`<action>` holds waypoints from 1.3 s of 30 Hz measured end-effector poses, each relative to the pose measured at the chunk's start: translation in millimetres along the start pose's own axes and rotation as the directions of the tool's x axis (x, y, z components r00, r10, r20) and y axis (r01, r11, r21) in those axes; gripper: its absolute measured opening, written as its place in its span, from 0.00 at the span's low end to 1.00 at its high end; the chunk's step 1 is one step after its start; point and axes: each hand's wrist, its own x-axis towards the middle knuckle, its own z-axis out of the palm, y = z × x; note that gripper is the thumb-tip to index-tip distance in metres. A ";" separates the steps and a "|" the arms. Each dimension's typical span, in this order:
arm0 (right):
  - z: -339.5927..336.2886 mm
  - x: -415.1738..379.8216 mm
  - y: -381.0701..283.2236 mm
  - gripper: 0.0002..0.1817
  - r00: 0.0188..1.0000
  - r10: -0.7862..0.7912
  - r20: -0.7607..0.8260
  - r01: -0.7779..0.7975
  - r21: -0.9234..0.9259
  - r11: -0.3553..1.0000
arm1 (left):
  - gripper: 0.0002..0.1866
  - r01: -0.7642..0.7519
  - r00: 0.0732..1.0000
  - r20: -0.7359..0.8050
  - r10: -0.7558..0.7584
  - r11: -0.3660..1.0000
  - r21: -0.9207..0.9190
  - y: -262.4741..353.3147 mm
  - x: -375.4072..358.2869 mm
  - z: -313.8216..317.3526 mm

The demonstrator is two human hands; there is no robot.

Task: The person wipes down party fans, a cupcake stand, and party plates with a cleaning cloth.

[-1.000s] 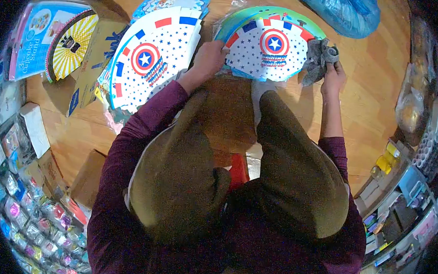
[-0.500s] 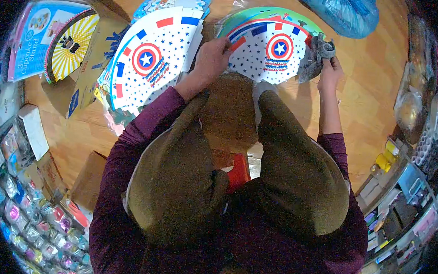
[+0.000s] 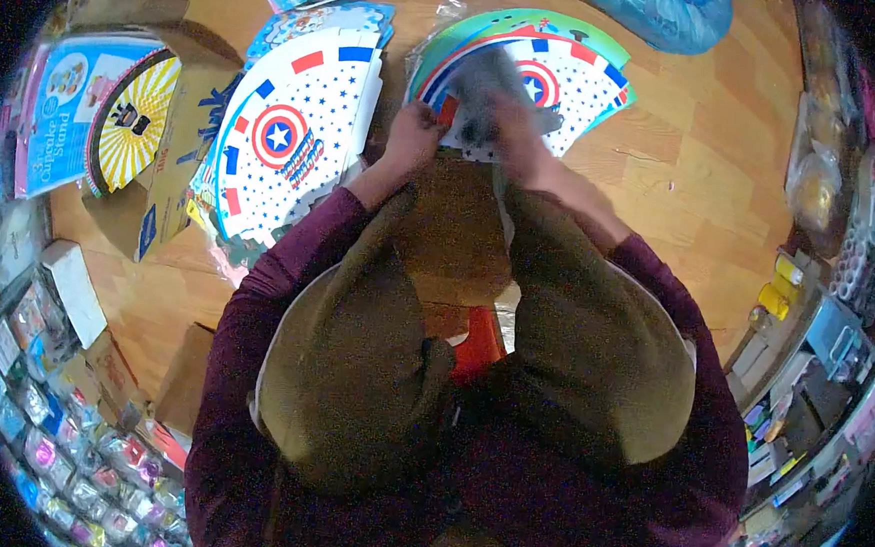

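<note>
My right hand [image 3: 527, 154] has just swept the grey cloth [image 3: 484, 91] inward from the fan's outer edge, so it now covers part of the printed face. I read that as a wiping pass. The hand is closed on the cloth, though motion blurs its fingers (my feed smears badly here). The fan [image 3: 579, 92], with its shield print, lies flat in front of my feet, on top of a green one [image 3: 597, 43] that shows along the far edge.

My left hand [image 3: 414, 137] is at the fan's left edge, fingers drawn in together; I cannot tell whether they pinch the card or only press it. The cloth and right hand hide the middle of the print.

To the left, a stack [image 3: 327, 116] of matching fans sits close by my left forearm, leaving little elbow room. Clear wrap [image 3: 459, 9] lies just behind the green one. Farther left are an open carton [image 3: 179, 157] and a cupcake stand pack [image 3: 61, 130]; a blue bag [image 3: 664, 17] rests beyond, toward the right.
</note>
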 end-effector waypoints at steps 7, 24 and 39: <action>-23.5 4.0 24.8 0.32 0.819 0.321 0.475 0.385 -0.871 0.306 | 0.09 -0.154 0.986 0.065 0.152 0.988 0.028 -7.3 -3.8 2.3; -267.4 1.9 79.0 0.14 0.583 0.166 -0.795 -0.343 -0.056 0.938 | 0.13 -0.065 0.988 0.120 0.093 0.973 -0.221 43.6 -18.5 -35.5; -53.4 19.5 -58.5 0.18 0.983 0.135 0.128 -0.084 -0.341 0.936 | 0.10 -0.762 0.544 0.334 0.770 0.288 0.580 51.7 -13.9 -21.3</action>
